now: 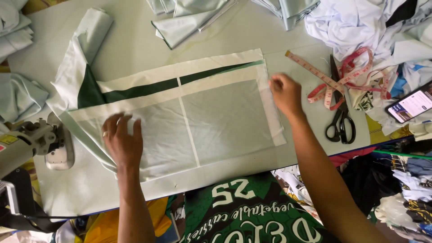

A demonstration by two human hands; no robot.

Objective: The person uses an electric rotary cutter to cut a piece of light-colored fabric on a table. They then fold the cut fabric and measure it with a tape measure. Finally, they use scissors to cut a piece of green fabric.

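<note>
Fabric panel (189, 121): pale rectangular cloth piece with cream borders and a dark green stripe along its far edge, lying flat across the middle of the worktop (135, 45)
Left hand (122, 140): fingers spread apart, palm pressed flat on the panel's left part, gripping nothing
Right hand (285, 93): fingers drawn together on the panel's right border near the far right corner; whether they pinch the cloth I cannot tell
Handling: judged light, thin and limp; likely to slide and wrinkle on the smooth top, not fragile. Best held at the stiffer cream borders or corners, with a flat palm to keep it from shifting
Left end of panel: runs into a folded pale piece with a green wedge (87, 90), bunched toward the worktop's left edge
Cutting machine (40, 144): metal body at the left edge, just beside the panel's near left corner; tight there
Scissors (341, 121): black-handled, near the right edge, close to the right forearm
Measuring tape (342, 76): pink loops lying over the scissors' blades
Phone (409, 105): lit screen, at the right edge
Cloth heaps (351, 22): white and pale pieces along the far edge and far right corner
Open room: bare strip beyond the panel and a narrow one along the near edge; the right and left sides are crowded
</note>
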